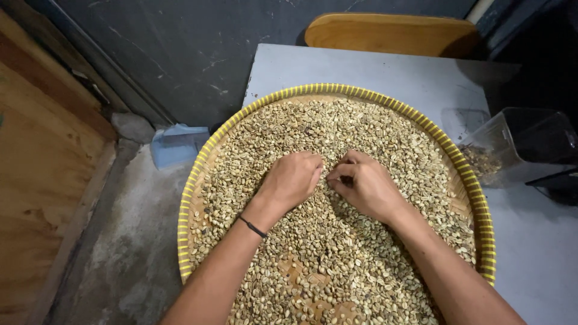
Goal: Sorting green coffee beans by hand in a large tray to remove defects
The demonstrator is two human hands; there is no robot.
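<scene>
A round woven tray with a yellow rim (198, 174) lies on a grey table and holds a thick layer of pale green beans (337, 265). My left hand (293, 179) rests knuckles-up on the beans near the tray's middle, fingers curled down into them; a thin black band circles that wrist. My right hand (365, 185) sits just beside it, fingertips pinched together on something small and dark among the beans. The two hands almost touch.
A clear plastic container (512, 147) with a few dark bits inside stands on the grey table (530, 241) at the tray's right. A wooden chair back (391, 33) is behind. A light blue dustpan (177, 143) lies on the concrete floor at left, beside a wooden panel.
</scene>
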